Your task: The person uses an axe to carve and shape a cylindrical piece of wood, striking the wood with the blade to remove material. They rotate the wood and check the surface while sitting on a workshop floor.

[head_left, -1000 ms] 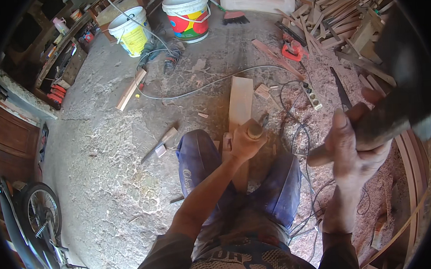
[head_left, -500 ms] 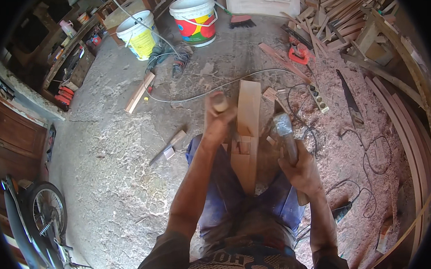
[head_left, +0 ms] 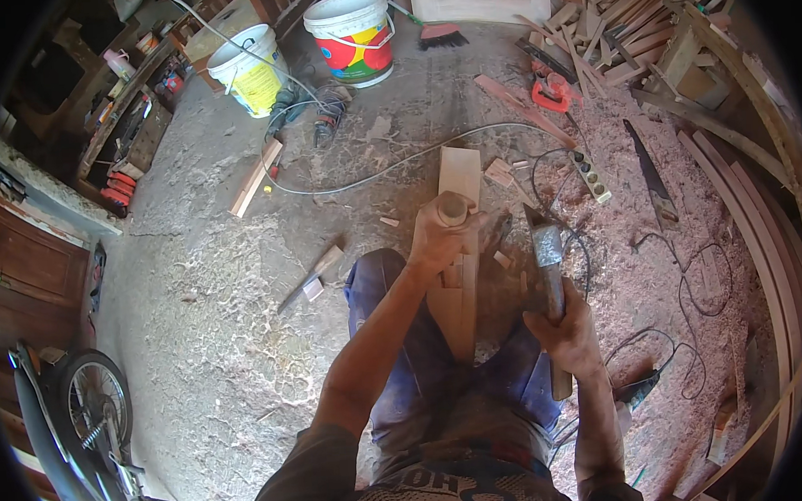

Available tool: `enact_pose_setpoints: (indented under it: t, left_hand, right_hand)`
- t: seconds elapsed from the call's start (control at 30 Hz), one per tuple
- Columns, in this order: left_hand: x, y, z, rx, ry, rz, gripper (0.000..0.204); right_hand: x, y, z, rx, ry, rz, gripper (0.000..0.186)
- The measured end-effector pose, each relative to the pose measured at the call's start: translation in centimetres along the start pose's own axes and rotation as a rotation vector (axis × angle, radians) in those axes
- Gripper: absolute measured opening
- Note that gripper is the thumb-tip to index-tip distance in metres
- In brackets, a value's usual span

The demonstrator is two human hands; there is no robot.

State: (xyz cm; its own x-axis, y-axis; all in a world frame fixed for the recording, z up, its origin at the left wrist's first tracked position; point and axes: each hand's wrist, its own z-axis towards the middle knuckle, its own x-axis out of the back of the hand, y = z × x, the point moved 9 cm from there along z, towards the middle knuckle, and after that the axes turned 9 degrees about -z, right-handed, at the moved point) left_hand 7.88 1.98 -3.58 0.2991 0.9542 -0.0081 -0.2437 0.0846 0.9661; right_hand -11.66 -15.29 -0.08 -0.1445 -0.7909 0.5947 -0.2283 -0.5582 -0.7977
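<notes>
A pale wooden board (head_left: 459,168) lies lengthwise between my legs, with a notch cut across it. My left hand (head_left: 437,239) is closed round a chisel (head_left: 453,210) over this board. The round wooden end of its handle faces up, and the blade is hidden under the hand. To the right of the board, my right hand (head_left: 566,331) grips a hammer (head_left: 549,247) by its wooden handle. Its blocky silvery head points away from me, apart from the board and the chisel.
Wood offcuts (head_left: 499,173) lie beside the board's far end. On the left floor is another wooden-handled tool (head_left: 310,281). A cable runs to a power strip (head_left: 589,177), near a handsaw (head_left: 651,176). Two buckets (head_left: 349,49) stand far off; a motorbike (head_left: 88,421) stands left.
My left hand has moved right and nearer, bringing the chisel over the board. The hammer in my right hand has shifted slightly right and turned more upright in view.
</notes>
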Motion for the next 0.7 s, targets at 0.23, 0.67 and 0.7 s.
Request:
enact_pose_setpoints:
  t: [0.23, 0.67, 0.7]
  left_hand:
    - [0.0, -1.3, -0.9, 0.063, 0.016, -0.008, 0.025]
    - [-1.0, -1.5, -1.4, -0.014, 0.065, 0.026, 0.023]
    - [-1.1, -1.5, -1.3, -0.029, 0.063, 0.031, 0.023]
  right_hand:
    - [-0.6, -0.2, 0.0, -0.109, -0.1, -0.023, 0.042]
    - [8.6, -15.1, -0.6, 0.665, 0.382, -0.112, 0.045]
    - [10.9, -16.5, -0.6, 0.668, 0.505, 0.003, 0.044]
